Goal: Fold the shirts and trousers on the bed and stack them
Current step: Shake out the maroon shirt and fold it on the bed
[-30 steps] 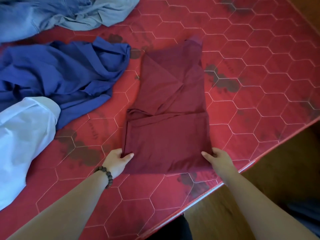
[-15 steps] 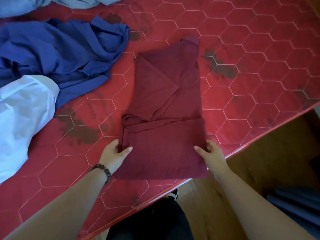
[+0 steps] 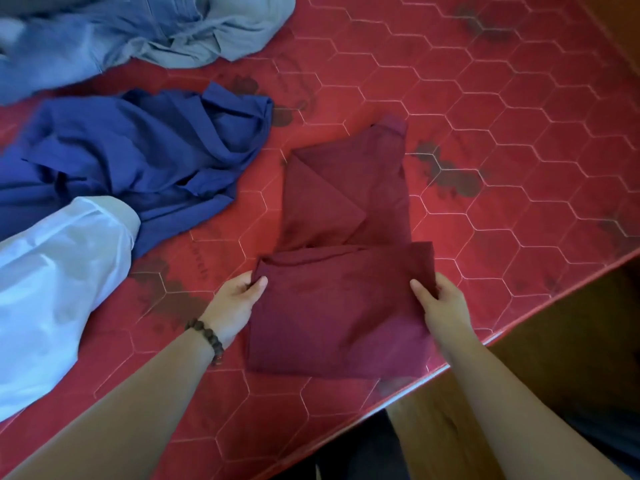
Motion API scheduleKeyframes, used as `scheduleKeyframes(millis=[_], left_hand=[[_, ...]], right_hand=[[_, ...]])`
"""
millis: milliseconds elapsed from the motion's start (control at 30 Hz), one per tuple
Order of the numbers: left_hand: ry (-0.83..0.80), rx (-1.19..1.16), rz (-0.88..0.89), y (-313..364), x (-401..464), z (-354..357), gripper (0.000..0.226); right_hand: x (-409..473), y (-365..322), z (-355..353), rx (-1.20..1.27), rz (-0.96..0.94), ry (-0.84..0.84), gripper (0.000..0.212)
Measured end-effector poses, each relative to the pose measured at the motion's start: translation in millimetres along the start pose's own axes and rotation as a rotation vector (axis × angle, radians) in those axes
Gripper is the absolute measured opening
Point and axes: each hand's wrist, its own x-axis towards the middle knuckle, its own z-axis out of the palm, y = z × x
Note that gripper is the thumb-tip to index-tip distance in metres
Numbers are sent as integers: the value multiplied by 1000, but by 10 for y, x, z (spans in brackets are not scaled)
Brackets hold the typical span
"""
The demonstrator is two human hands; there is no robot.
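A maroon shirt (image 3: 346, 271) lies partly folded on the red quilted mattress (image 3: 502, 116), its near end doubled over the rest. My left hand (image 3: 239, 303), with a bead bracelet at the wrist, pinches the left edge of that doubled part. Opposite it, my right hand (image 3: 440, 306) grips the right edge, thumb on top. A crumpled dark blue shirt (image 3: 138, 161) sits to the left. In front of it is a white shirt (image 3: 55, 289), and grey-blue trousers (image 3: 138, 32) are heaped at the far left.
The mattress edge (image 3: 519, 323) runs diagonally on the right, just past the maroon shirt's near corner. Beyond it is a wooden floor (image 3: 571, 358). My dark clothing (image 3: 346, 455) shows below the edge.
Both hands have slid up the sides of the maroon shirt's folded lower part and now hold it nearer its upper fold. The lower part has lengthened toward me.
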Motion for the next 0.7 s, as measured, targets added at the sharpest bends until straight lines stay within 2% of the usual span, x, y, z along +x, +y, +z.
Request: scheduleKeyframes(millis=[133,300,400,500,567,700], left_hand=[[-24,-126,81,544,364,52,32],[-1,-155,147,1106,1081,113,23],[100,-34,67,1039,1461,152,18],[208,172,-42,752,1685,160,26],[277,257,-32,680,1741,147,26],[328,356,63,737,1761,125,13]], right_hand=[[422,-516,-64,96,-106,-13,23],[1228,-1037,-72,97,-194,-58,21],[1631,-972,102,53,-25,-152,29],[1834,-683,278,-142,178,-273,33],[1876,-582,334,-183,191,-232,31],[1899,-576,363,-138,98,-216,19]])
